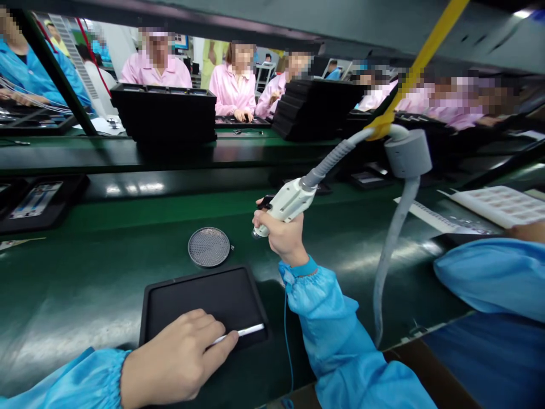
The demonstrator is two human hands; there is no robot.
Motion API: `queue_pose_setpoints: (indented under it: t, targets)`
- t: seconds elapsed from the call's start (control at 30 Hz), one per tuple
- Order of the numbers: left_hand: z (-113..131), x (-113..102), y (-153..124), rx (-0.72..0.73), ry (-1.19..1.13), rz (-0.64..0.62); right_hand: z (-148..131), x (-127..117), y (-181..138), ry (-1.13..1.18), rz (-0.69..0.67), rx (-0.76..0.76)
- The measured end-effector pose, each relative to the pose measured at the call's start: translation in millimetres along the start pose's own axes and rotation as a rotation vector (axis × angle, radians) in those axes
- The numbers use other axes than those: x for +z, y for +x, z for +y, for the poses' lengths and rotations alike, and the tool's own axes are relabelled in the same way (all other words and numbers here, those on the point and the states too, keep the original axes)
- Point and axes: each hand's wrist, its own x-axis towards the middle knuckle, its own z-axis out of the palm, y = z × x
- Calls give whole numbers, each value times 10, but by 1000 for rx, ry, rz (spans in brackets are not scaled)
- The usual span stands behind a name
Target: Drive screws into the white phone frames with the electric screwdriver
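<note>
My left hand (179, 355) is closed, with thumb and forefinger pinching a slim white bar-shaped piece (252, 330). Its far end sticks out past the fingers, and its exact kind is unclear. Under that hand lies a shallow black tray (200, 295). My right hand (286, 234) grips a white air gun (293, 199) with a black lever, fingers wrapped round its body and the nozzle pointing down to the left. A thick grey hose (336, 156) runs from its rear. Beyond the black tray sits a round grey dish (209, 247) with a dimpled surface.
A yellow strap (415, 68) holds up the hose, which carries a grey cylinder (407, 153). Another black tray (42, 201) lies at left. Black tray stacks (164, 113) stand across the bench, before people in pink. A co-worker's blue sleeve (489, 278) reaches in from the right.
</note>
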Motion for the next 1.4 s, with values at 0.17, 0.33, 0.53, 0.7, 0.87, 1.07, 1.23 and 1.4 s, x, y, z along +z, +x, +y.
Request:
queue_pose_setpoints:
  t: [0.17, 0.33, 0.53, 0.7, 0.87, 1.07, 1.23, 1.4]
  targets:
    - [16, 6, 10, -19, 14, 2, 5, -5, -1, 2, 3, 5]
    - [-4, 9, -59, -13, 41, 33, -5, -2, -6, 4, 5, 5]
    - [-12, -26, -142, -20, -1, 80, -1, -14, -1, -9, 5, 5]
    - [9, -14, -126, -14, -33, 70, 27, -31, -2, -27, 0, 8]
    - [-1, 36, -135, -11, -12, 102, 37, -32, -2, -28, -5, 5]
    - [-11, 26, -138, -15, -12, 85, 28, -30, -4, -29, -1, -12]
    - [-3, 13, -125, -16, -10, 95, 7, -16, -12, -32, 11, -14]
    - [-7, 13, -136, -36, -38, 140, -16, -18, -11, -26, 16, -24]
